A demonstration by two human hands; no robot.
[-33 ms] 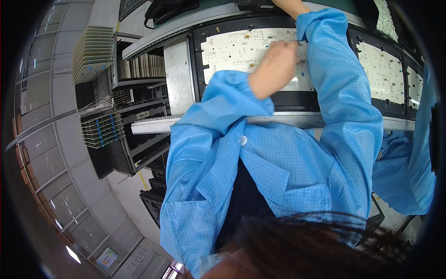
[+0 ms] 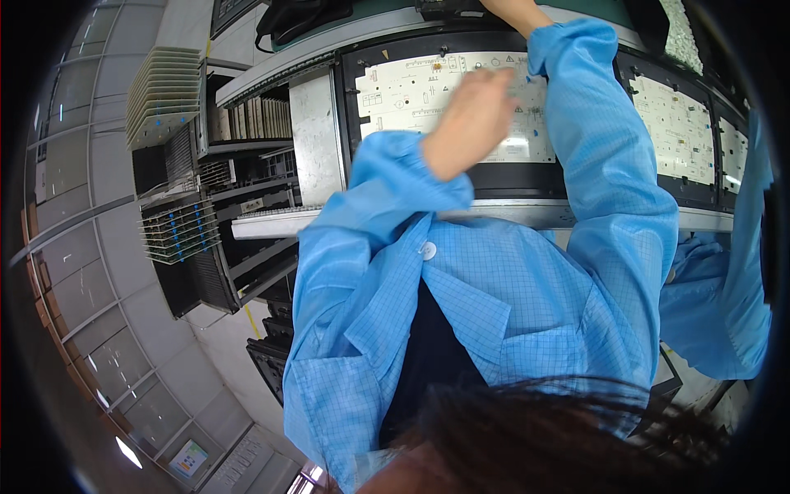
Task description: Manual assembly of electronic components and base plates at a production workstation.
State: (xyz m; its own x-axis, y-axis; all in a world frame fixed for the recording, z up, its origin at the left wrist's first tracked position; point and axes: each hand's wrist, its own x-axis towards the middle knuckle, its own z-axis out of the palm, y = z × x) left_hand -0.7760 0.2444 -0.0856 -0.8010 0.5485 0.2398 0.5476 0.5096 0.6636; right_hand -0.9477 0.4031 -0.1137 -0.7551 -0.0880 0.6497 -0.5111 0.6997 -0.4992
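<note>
A white circuit board (image 2: 395,80) with printed markings and a few small parts lies in a black carrier frame (image 2: 506,177) in front of me. Over its middle is my left hand (image 2: 476,117), with the fingers drawn together and pointing to the far right. Whatever they pinch, if anything, is too small or hidden. My right hand (image 2: 514,11) reaches past the board's far edge. Only its back and wrist show; the fingers are cut off by the top of the view. My right sleeve covers the board's right end.
More boards (image 2: 673,128) in black frames continue along the line on the right. Metal rails (image 2: 280,224) run along the near and far sides. Racks of upright boards (image 2: 169,95) stand at the left. Beside me on the right is another person's blue sleeve (image 2: 716,305).
My left hand has shifted slightly to the left over the board, its fingers still drawn together. My right arm stays almost in the same place.
</note>
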